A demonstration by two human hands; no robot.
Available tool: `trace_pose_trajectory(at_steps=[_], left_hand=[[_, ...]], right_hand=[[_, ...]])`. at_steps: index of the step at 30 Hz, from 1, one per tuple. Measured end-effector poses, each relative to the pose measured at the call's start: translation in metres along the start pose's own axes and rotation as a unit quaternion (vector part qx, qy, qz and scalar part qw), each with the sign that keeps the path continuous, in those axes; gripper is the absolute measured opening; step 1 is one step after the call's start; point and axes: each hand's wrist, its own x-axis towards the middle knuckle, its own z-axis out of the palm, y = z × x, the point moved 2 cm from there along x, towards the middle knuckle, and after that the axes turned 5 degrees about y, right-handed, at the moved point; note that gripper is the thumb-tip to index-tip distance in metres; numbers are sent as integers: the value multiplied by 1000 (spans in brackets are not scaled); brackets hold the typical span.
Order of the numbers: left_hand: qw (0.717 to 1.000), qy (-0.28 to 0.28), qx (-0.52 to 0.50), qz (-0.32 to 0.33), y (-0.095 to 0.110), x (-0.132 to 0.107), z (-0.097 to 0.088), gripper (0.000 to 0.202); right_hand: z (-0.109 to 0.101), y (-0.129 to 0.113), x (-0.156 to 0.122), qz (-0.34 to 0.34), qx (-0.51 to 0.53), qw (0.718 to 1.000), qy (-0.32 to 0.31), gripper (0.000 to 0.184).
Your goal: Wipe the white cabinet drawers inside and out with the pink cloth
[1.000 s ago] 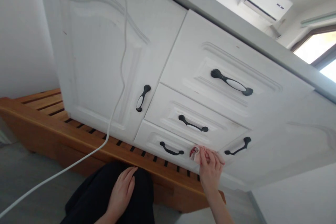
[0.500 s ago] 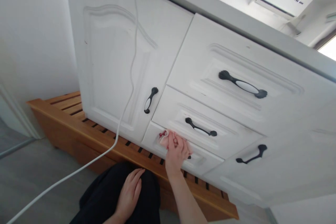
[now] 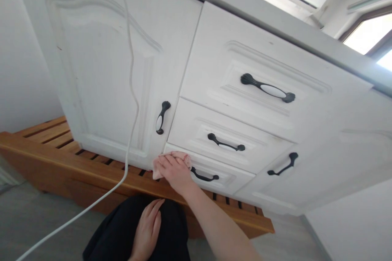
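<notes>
A white cabinet (image 3: 101,81) with three drawers stands on a slatted wooden platform (image 3: 61,159), and a white cord (image 3: 130,89) hangs down its door. At the left end of the bottom drawer (image 3: 226,175), the right hand (image 3: 174,170) presses a pink cloth (image 3: 180,155) against the front, its grip curled over the cloth. The left hand (image 3: 148,228) lies flat, fingers spread, on a black-clothed knee (image 3: 122,232).

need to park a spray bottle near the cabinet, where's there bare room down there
Free: the wooden slatted platform left of the white cable, and the grey floor in front of it. Crowded: the bottom drawer, where the right hand presses a pink cloth, with the left hand on the knee below.
</notes>
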Motion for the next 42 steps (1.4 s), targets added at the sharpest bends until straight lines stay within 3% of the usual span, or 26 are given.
trace_pose_trajectory(at_steps=[3, 6, 14, 19, 22, 25, 30, 32, 34, 36, 39, 42], left_hand=[[1000, 0, 3, 6, -1, 0, 0, 36], [1000, 1, 8, -2, -2, -1, 1, 36], [1000, 1, 1, -14, -3, -3, 2, 37], [1000, -7, 0, -16, -3, -3, 3, 37], [1000, -6, -5, -28, -1, -5, 5, 37], [999, -7, -12, -40, 3, -6, 7, 37], [999, -7, -17, -47, 8, -6, 3, 37], [999, -9, -17, -48, 8, -5, 1, 37], [999, -14, -17, -46, 5, -4, 0, 37], [999, -17, -14, -46, 1, -3, 0, 37], [998, -20, -13, -50, -4, -3, -1, 37], [998, -26, -21, -57, -5, -2, 0, 37]], right_hand=[[-9, 22, -49, 49, 13, 999, 9, 33], [-22, 43, -93, 120, 16, 992, 29, 43], [-53, 78, -190, 140, -58, 986, 72, 50], [-60, 86, -259, 186, -100, 977, 32, 54], [-58, 79, -276, 239, -52, 969, 14, 59], [-65, 61, -246, 250, -7, 965, 77, 57], [-80, 28, -109, 179, -6, 959, 221, 51], [-66, 24, -58, 181, -9, 952, 248, 50], [-37, 22, -24, 168, -28, 953, 249, 45], [-2, 19, -10, 124, -65, 958, 250, 41], [44, 9, -17, 63, -74, 977, 192, 36], [64, 2, -31, 31, -66, 989, 126, 33]])
